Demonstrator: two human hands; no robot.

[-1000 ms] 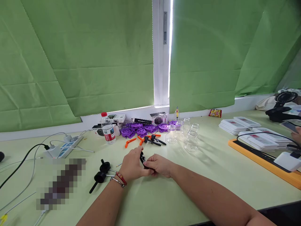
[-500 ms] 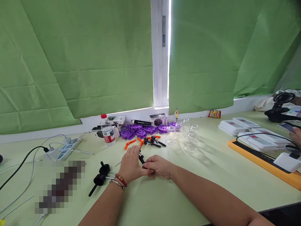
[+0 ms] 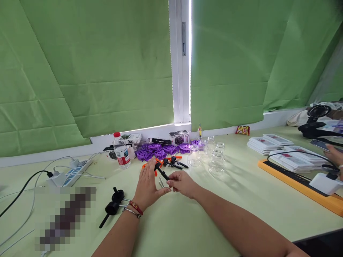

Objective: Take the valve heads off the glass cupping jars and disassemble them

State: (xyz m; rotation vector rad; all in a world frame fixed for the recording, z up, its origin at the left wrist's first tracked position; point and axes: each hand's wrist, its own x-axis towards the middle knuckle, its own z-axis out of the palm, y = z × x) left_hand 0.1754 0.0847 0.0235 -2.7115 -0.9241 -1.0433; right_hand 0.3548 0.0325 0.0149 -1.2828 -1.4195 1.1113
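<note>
A slim black plastic part [image 3: 163,174] with a wider head slants up and away between my hands. Its near end is pinched between the thumb and fingers of my right hand [image 3: 182,184]. My left hand [image 3: 147,185] is beside the head, fingers stretched and thumb apart; whether its fingertips touch the part I cannot tell. Thin silver rods [image 3: 161,182] show below the black part, partly hidden by my left hand. Left of my wrist lie two black round-headed pieces [image 3: 112,207] with metal rods. Beyond my hands are orange pieces [image 3: 158,162] and more black parts [image 3: 173,162].
Purple wheel-like parts [image 3: 160,154] line the back, near a water bottle [image 3: 122,153] and small boxes [image 3: 179,137]. Clear glass jars [image 3: 217,166] stand right of them. A power strip [image 3: 77,173] with cables lies left. White stacks [image 3: 294,159], an orange-edged board [image 3: 297,189] and another person's hand [image 3: 334,155] are right.
The black part now points up and away, showing more of its length. My left thumb has come away from my right fingers. Silver rods have come into view between my hands.
</note>
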